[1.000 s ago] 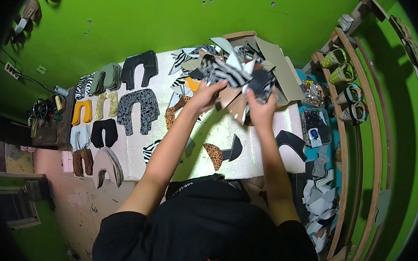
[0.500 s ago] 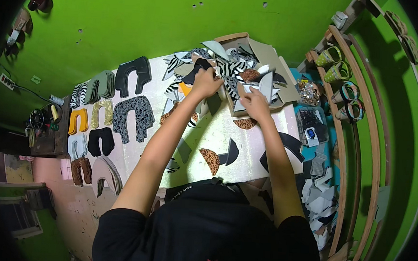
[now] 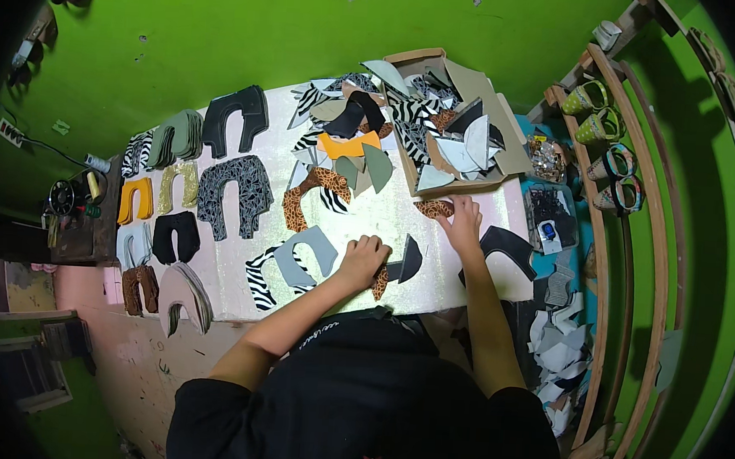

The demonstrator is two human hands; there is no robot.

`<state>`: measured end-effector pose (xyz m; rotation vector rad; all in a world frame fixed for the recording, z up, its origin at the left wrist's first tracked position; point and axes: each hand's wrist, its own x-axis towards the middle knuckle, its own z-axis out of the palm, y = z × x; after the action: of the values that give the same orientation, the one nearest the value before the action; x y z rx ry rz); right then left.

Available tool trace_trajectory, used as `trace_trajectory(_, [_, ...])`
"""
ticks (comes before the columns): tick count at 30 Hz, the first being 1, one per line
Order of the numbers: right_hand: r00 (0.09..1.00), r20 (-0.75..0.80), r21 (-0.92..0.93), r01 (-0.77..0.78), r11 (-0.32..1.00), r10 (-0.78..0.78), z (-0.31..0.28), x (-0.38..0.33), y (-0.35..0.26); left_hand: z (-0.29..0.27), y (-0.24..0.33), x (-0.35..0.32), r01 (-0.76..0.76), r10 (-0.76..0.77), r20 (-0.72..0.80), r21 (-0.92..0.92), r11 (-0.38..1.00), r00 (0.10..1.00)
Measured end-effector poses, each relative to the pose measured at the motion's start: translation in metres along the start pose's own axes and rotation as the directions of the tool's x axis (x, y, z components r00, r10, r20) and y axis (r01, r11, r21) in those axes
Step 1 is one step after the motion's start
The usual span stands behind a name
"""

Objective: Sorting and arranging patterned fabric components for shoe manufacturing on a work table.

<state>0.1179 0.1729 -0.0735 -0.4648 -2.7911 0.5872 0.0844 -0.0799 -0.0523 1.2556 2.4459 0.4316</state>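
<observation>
My left hand (image 3: 362,263) is closed, its fingers bent down over a leopard-print cut piece (image 3: 379,286) near the table's front edge and hiding its upper part. Against that piece lies a black half-moon scrap (image 3: 412,260). Farther right, my right hand (image 3: 464,223) pinches the right end of a second leopard-print piece (image 3: 433,209), in front of the cardboard box. A grey curved piece (image 3: 316,250) rests over a zebra-print one (image 3: 261,280) left of my left hand. To the right of my right hand is a black curved piece (image 3: 509,251).
The open cardboard box (image 3: 507,150) holds mixed scraps. A pile with an orange piece (image 3: 347,146) sits left of it. Stacks of U-shaped pieces, one patterned grey (image 3: 235,196), line the table's left. A wooden rack (image 3: 636,246) with sandals (image 3: 597,126) stands at right.
Both hands have come back toward me, the left from the scrap pile and the right from the box. Each is now at a leopard-print piece.
</observation>
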Motion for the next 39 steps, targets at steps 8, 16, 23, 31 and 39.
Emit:
trace_trajectory(8, [0.939, 0.294, -0.024, -0.177, 0.984, 0.176, -0.005, -0.008, -0.018, 0.004, -0.011, 0.002, 0.015, -0.022, 0.161, 0.044, 0.999, 0.987])
trace_trajectory(16, [0.922, 0.37, 0.048, 0.104, 0.993, -0.114, -0.001, -0.071, -0.091, 0.003, -0.024, -0.01, 0.136, -0.12, 0.063, -0.452, 0.882, 0.991])
trace_trajectory(23, [0.946, 0.323, 0.507, -0.176, 0.844, 0.003, 0.035, -0.067, -0.09, -0.003, -0.031, 0.005, 0.102, -0.153, 0.0, -0.748, 0.656, 0.988])
trace_trajectory(31, [0.912, 0.408, 0.883, -0.403, 0.239, 0.032, 0.009, -0.025, -0.125, -0.044, -0.016, 0.023, -0.096, -0.295, -0.279, -0.855, 0.51, 0.914])
trace_trajectory(39, [0.959, -0.279, 0.431, 0.081, 0.899, 0.047, -0.079, 0.083, -0.127, -0.071, -0.1, 0.037, 0.303, -0.445, -0.569, -0.33, 0.894, 0.692])
